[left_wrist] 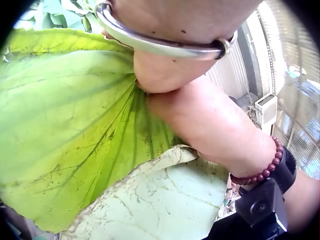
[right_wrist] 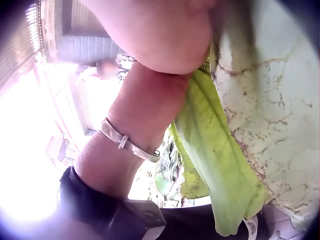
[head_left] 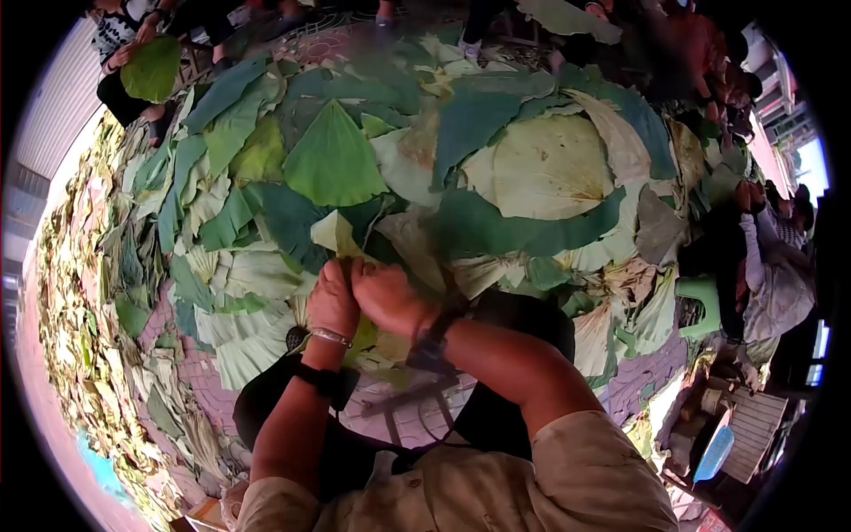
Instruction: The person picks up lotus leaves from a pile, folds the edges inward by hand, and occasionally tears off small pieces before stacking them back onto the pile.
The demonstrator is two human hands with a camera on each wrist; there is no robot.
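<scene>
Both hands meet in front of the body in the head view, the left hand (head_left: 333,300) touching the right hand (head_left: 390,296). Between them they pinch a gathered leaf, whose pale tip (head_left: 333,233) sticks up above the fingers. The left wrist view shows the leaf's broad yellow-green surface (left_wrist: 65,120) fanning out from the grip, beside a pale, brown-veined part (left_wrist: 155,200). In the right wrist view a folded yellow-green part (right_wrist: 215,150) hangs below the hands, next to the pale surface (right_wrist: 275,100). The fingertips are mostly hidden behind the hands.
Large leaves lie spread over the ground ahead, among them a bright green one (head_left: 333,160) and a round pale one (head_left: 550,166). A green stool (head_left: 700,306) stands at the right. Other people sit along the far edge and right side. Cut leaves cover the ground at left.
</scene>
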